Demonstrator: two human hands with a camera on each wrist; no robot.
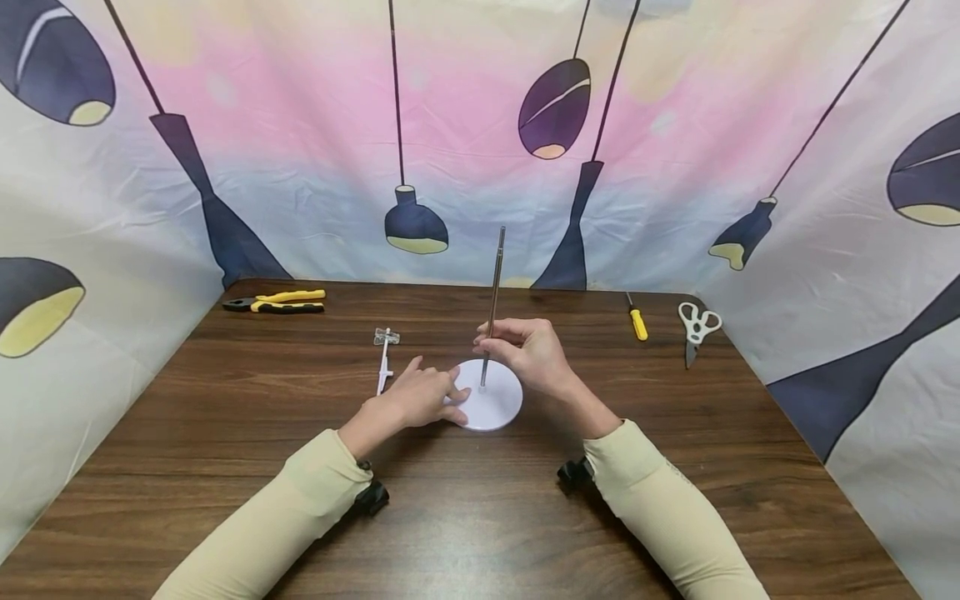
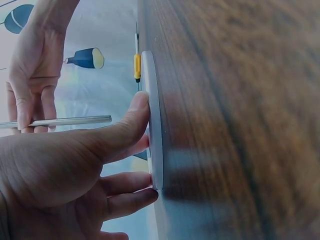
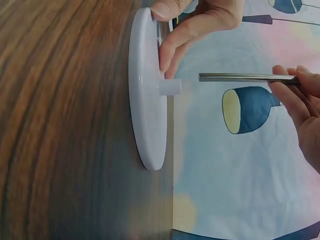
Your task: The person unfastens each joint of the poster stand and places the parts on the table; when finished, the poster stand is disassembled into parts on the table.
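Note:
A round white disc base (image 1: 495, 408) lies flat on the wooden table, with a short white stub (image 3: 171, 87) standing up from its middle. My left hand (image 1: 423, 396) rests on the disc's left side, thumb and fingertips (image 2: 138, 101) pressing its top and rim. With thumb and fingers my right hand (image 1: 536, 354) pinches a thin metal rod (image 1: 497, 275), held nearly upright. In the right wrist view the rod's lower end hangs a short gap above the stub, slightly off its line.
A white stick with a clear clip (image 1: 386, 350) lies left of the disc. Pliers (image 1: 277, 302) with yellow-black handles lie at the back left. A yellow screwdriver (image 1: 637, 323) and white-handled scissors (image 1: 696, 329) lie at the back right. A printed cloth (image 1: 322, 200) hangs behind the table.

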